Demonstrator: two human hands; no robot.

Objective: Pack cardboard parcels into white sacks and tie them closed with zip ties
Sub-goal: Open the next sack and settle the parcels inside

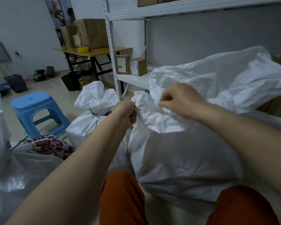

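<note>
**Sack mouth, gathering for closure**

Orange-clad knees [123,198] frame the item: one filled white sack [182,159] standing on the floor between them, mouth open and rumpled at the top.

- Left hand [126,111]: fingers curled tight, gripping the left edge of the sack mouth.
- Right hand [180,99]: fingertips pinching a fold of the rim, just across the opening from the left.
- Contents: hidden by the fabric; parcels presumed inside.
- Reference piece: tied sack [91,117] just behind, neck cinched by a green zip tie [93,112].
- Stock: two cardboard parcels [131,66] on the white shelf [136,79]; loose empty sack [225,75] lying beside them.
- Other: blue stool [37,109], left.

Handling note: draw both edges together, bunch the slack into one narrow neck well above the load, and twist it before fitting a tie. No tie is visible in either hand.
</note>
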